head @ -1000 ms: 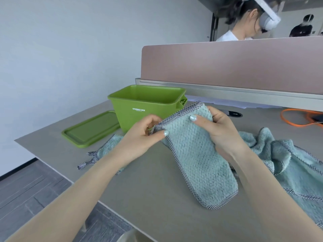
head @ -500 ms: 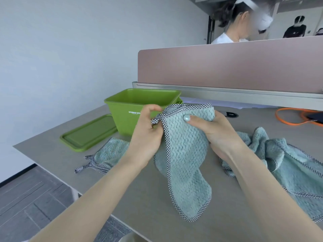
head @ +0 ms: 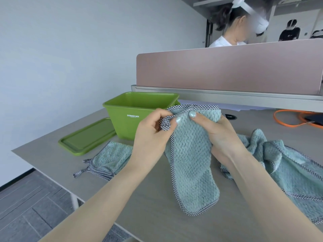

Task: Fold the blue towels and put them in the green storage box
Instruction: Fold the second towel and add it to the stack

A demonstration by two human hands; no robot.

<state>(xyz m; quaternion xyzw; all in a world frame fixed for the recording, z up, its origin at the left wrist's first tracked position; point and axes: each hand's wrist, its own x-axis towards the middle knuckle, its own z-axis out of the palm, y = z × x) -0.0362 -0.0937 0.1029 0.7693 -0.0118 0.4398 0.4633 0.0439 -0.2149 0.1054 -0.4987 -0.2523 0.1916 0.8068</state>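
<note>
Pinching the checked edge of a blue towel (head: pixel 190 165), left hand (head: pixel 152 135) and right hand (head: pixel 216 133) are holding it up beside the green box (head: pixel 132 123).

We now hold the towel (head: pixel 190 154) higher, its top edge level with the rim of the green box (head: pixel 132 117), where a second ago it lay slanted lower in front of the box. Our left hand (head: pixel 153 133) has shifted its pinch to the checked corner, and our right hand (head: pixel 215 130) now bunches the top edge beside it.
</note>
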